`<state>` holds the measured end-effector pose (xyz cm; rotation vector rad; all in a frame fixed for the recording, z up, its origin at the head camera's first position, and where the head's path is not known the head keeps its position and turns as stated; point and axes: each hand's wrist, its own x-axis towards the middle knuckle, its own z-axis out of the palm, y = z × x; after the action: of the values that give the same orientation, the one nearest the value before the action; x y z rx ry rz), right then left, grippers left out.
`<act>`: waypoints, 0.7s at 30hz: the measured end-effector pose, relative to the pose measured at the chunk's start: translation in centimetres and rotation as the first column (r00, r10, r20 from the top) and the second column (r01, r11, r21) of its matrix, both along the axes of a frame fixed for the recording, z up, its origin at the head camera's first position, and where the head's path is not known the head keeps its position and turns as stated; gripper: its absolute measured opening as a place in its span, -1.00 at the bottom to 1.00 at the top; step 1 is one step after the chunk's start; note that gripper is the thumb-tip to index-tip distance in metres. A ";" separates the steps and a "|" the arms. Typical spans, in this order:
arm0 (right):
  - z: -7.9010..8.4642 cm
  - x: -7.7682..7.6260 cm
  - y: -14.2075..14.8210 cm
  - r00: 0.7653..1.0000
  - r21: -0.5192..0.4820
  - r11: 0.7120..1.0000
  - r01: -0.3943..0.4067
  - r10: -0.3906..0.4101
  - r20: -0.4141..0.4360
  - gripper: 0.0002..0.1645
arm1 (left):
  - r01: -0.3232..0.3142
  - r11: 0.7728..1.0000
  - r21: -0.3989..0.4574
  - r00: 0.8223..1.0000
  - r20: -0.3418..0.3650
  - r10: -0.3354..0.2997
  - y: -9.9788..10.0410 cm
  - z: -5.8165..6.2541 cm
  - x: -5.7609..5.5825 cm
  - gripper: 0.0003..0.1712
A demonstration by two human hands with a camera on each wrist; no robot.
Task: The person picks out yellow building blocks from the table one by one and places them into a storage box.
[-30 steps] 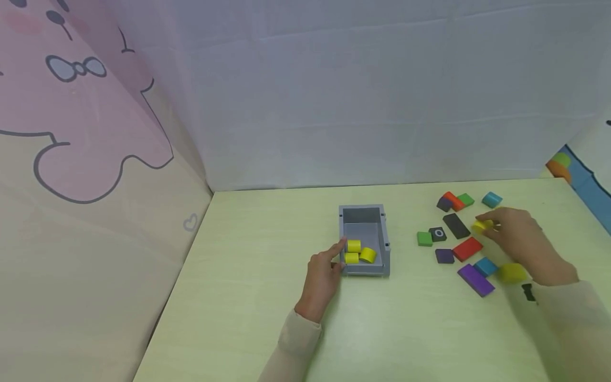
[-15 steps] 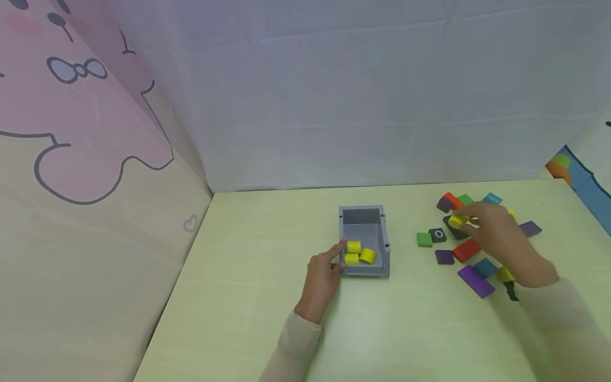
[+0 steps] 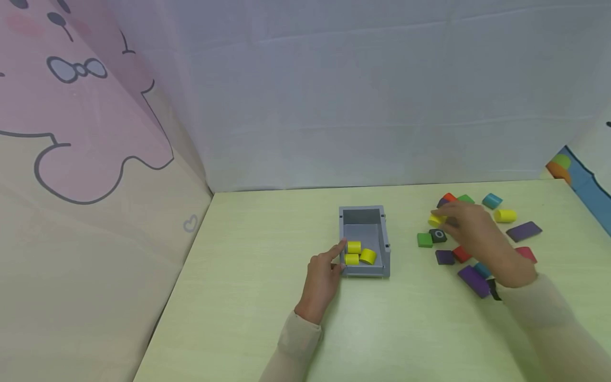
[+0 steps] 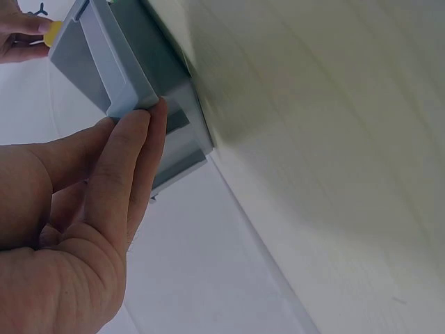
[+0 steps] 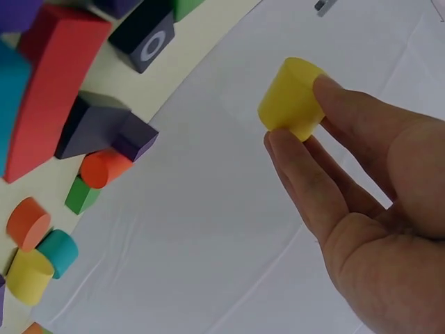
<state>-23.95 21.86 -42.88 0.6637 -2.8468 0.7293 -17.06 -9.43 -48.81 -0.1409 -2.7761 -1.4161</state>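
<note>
My left hand (image 3: 322,284) holds the left wall of a small grey plastic box (image 3: 366,271), near its front corner. In the left wrist view its fingertips and thumb meet at the box's rim (image 4: 132,94). Three yellow cylinder blocks (image 3: 368,257) lie at the near end inside the box. To the right, my right hand (image 3: 470,228) pinches another yellow cylinder block (image 5: 288,97) between thumb and fingers, raised over the left side of the scattered blocks. The right wrist view shows this block plainly. It is apart from the box.
Several coloured blocks lie on the table's right side. They include a green block (image 3: 425,240), a black block with a white ring (image 3: 437,235), purple blocks (image 3: 473,281), a blue block (image 3: 492,201) and a yellow cylinder (image 3: 505,216). A pale curtain (image 3: 334,106) hangs behind.
The right hand has moved left towards the box, carrying the yellow cylinder block. A yellow cylinder and purple block behind it have come into view. The left hand and the box stay put.
</note>
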 end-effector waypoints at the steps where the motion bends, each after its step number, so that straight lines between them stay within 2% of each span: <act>1: 0.0 0.0 -0.2 1.000 -0.002 1.000 -0.006 0.006 -0.005 -0.55 | 0.000 1.000 0.001 1.000 -0.001 0.000 0.0 0.0 0.0 -0.29; 11: 0.3 0.0 -2.5 0.996 0.000 0.999 -0.051 0.051 -0.072 -0.56 | 0.012 1.000 -0.003 1.000 -0.011 -0.012 0.0 -0.2 -0.1 -0.30; 21: 0.4 -0.1 -5.1 0.995 0.003 0.997 -0.081 0.081 -0.055 -0.55 | 0.004 1.000 -0.004 1.000 -0.010 -0.004 0.0 -0.1 0.0 -0.30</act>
<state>-24.06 16.81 -42.46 0.7911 -2.7842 0.7106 -17.09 -9.46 -48.91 -0.1539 -2.7724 -1.4073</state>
